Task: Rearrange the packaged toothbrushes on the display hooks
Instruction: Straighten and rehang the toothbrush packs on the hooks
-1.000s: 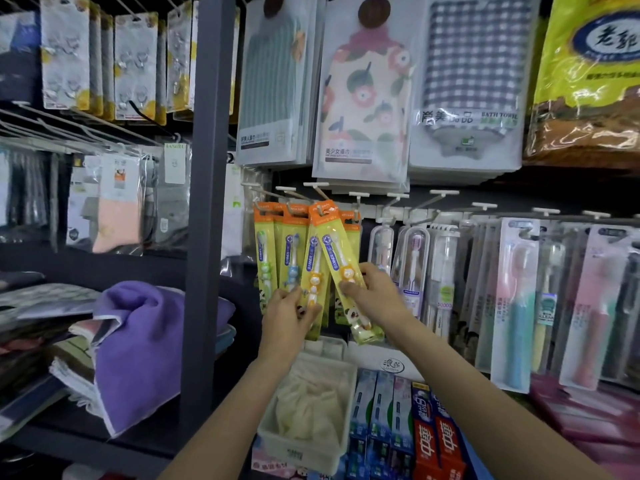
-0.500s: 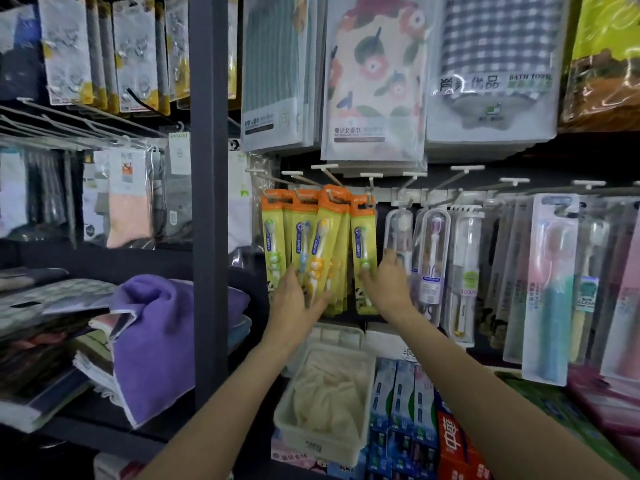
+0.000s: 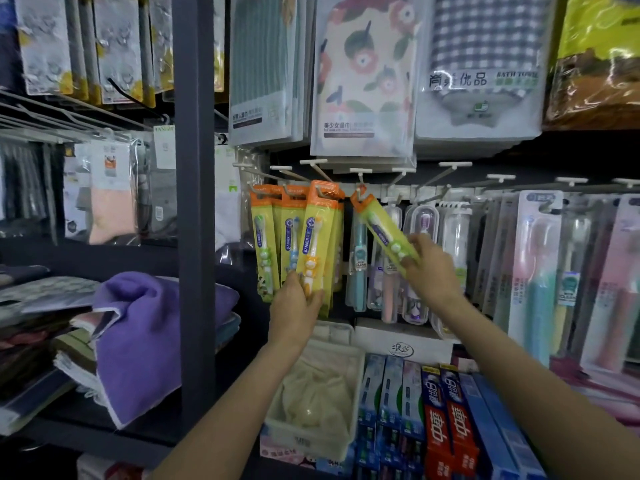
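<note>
Several yellow toothbrush packs with orange tops (image 3: 292, 233) hang on white display hooks (image 3: 313, 168) left of centre. My left hand (image 3: 298, 306) grips the bottom of the front hanging pack (image 3: 317, 237), which holds an orange-handled brush. My right hand (image 3: 429, 268) pinches the lower end of one yellow pack (image 3: 382, 226), tilted so its orange top sits at a hook (image 3: 361, 183) further right. Behind it hang clear-cased toothbrushes (image 3: 420, 237).
Taller pink and teal toothbrush packs (image 3: 535, 271) fill the hooks at right. Towel packs (image 3: 363, 74) hang above. Toothpaste boxes (image 3: 440, 417) and a white bin (image 3: 311, 403) sit below. A dark upright post (image 3: 194, 202) and a purple folded towel (image 3: 145, 334) stand at left.
My right hand has taken one yellow pack out of the group and swung it right, tilted, toward the neighbouring hook. My left hand still holds the front hanging pack. The camera dipped slightly.
</note>
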The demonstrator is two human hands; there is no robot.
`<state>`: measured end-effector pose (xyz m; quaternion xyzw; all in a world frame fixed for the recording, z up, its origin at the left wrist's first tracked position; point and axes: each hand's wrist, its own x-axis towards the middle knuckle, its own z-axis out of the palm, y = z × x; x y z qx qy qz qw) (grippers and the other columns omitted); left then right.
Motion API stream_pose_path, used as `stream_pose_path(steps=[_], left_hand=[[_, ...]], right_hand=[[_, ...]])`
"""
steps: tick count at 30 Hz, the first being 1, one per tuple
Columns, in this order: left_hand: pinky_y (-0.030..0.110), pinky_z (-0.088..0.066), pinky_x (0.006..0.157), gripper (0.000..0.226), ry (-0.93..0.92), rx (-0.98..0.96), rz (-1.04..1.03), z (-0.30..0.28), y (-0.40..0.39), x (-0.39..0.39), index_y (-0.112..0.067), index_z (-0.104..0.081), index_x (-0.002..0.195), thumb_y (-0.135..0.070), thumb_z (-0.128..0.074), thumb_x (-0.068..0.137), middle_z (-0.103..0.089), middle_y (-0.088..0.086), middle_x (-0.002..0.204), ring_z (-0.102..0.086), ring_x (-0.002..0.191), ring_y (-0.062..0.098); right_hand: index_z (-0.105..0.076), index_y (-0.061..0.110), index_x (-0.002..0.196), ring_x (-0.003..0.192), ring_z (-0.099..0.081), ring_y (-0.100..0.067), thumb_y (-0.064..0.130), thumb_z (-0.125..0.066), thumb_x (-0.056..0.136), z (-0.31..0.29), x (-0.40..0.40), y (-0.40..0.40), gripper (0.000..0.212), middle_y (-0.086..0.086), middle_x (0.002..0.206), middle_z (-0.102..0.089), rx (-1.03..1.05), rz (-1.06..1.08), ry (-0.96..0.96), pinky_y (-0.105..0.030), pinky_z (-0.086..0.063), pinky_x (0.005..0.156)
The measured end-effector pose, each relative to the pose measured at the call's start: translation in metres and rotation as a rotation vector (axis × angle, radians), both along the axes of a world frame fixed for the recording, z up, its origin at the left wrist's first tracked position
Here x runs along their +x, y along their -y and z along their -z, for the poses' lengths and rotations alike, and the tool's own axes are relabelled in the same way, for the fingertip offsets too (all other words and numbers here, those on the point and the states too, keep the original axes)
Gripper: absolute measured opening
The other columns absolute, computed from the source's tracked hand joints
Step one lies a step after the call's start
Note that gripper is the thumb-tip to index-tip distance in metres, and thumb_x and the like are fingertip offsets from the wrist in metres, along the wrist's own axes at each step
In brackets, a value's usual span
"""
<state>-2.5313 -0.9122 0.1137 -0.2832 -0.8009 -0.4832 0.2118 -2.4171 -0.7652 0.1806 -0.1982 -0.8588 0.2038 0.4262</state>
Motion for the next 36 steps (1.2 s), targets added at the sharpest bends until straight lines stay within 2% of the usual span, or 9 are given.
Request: stream_pose_path(steps=[5,10,12,14,17,22,27,31,36], left_hand=[[0.028,-0.033,0.064,0.032,0.005,0.006,0.017,0.001,-0.003,0.004,-0.002,-0.046,0.112,-0.024,-0.055,0.091,-0.053,0.011,0.087,-0.054,0.082,0.025],[0.028,-0.035,0.065,0.038,0.036,-0.004,0.002,-0.002,-0.004,0.011,-0.001,-0.043,0.12,-0.024,-0.055,0.092,-0.056,0.013,0.089,-0.055,0.083,0.027],[0.028,-0.036,0.065,0.038,0.044,0.002,0.006,-0.001,-0.003,0.012,-0.002,-0.043,0.12,-0.023,-0.056,0.091,-0.055,0.011,0.088,-0.054,0.082,0.026],[0.03,-0.04,0.067,0.038,0.055,-0.009,0.025,0.003,0.0,0.012,-0.003,-0.044,0.117,-0.022,-0.06,0.088,-0.058,0.012,0.093,-0.057,0.085,0.027],[0.032,-0.045,0.077,0.039,0.082,-0.037,0.079,0.017,0.007,0.011,-0.005,-0.046,0.115,-0.022,-0.064,0.085,-0.06,0.009,0.106,-0.058,0.096,0.026],[0.035,-0.043,0.091,0.041,0.042,0.061,0.008,0.026,0.038,0.009,-0.001,-0.046,0.124,-0.013,-0.06,0.087,-0.056,0.014,0.12,-0.053,0.111,0.028],[0.022,-0.035,0.084,0.039,-0.062,0.153,-0.067,0.008,0.073,0.01,0.001,-0.045,0.125,0.005,-0.048,0.086,-0.057,0.012,0.121,-0.054,0.112,0.027],[0.028,-0.034,0.091,0.046,-0.071,0.058,-0.068,0.0,0.091,0.003,0.0,-0.039,0.131,0.005,-0.046,0.086,-0.055,0.016,0.125,-0.049,0.118,0.029],[0.027,-0.029,0.093,0.052,-0.05,-0.073,-0.045,-0.004,0.093,-0.002,0.001,-0.032,0.136,0.005,-0.044,0.085,-0.049,0.017,0.131,-0.043,0.122,0.029]], right_hand=[[-0.046,0.012,0.134,0.086,-0.059,-0.035,0.001,-0.047,0.091,-0.029,0.029,-0.004,0.043,-0.021,0.104,-0.064,0.316,0.094,0.154,-0.03,-0.038,0.063],[-0.052,0.017,0.13,0.092,-0.06,-0.031,0.0,-0.049,0.088,-0.028,0.033,0.001,0.045,-0.014,0.105,-0.063,0.442,0.068,0.48,-0.034,-0.047,0.069],[-0.05,0.017,0.131,0.092,-0.059,-0.031,0.002,-0.048,0.089,-0.022,0.039,0.0,0.045,-0.015,0.111,-0.062,0.366,0.057,0.46,-0.034,-0.046,0.071],[-0.049,0.016,0.132,0.076,-0.058,-0.024,0.004,-0.049,0.091,-0.013,0.051,0.0,0.043,-0.013,0.111,-0.062,0.184,-0.011,0.324,-0.032,-0.049,0.065],[-0.05,0.017,0.129,0.067,-0.058,-0.018,0.006,-0.05,0.093,0.011,0.066,0.007,0.038,-0.007,0.105,-0.062,0.024,-0.177,0.106,-0.016,-0.045,0.049],[-0.05,0.02,0.129,0.091,-0.062,-0.019,0.008,-0.053,0.092,0.028,0.051,0.033,0.039,-0.002,0.112,-0.062,0.009,-0.393,0.038,-0.033,-0.052,0.072],[-0.049,0.017,0.131,0.117,-0.053,-0.023,0.006,-0.055,0.091,0.024,-0.012,0.077,0.042,-0.009,0.123,-0.058,-0.06,-0.464,0.112,-0.036,-0.049,0.087],[-0.05,0.013,0.131,0.113,-0.055,-0.025,0.006,-0.055,0.091,0.011,-0.062,0.114,0.041,-0.008,0.127,-0.058,-0.153,-0.452,0.085,-0.032,-0.045,0.09],[-0.048,0.016,0.132,0.103,-0.059,-0.024,0.008,-0.05,0.093,0.004,-0.084,0.13,0.039,-0.007,0.124,-0.059,-0.385,-0.359,-0.059,-0.037,-0.051,0.085]])
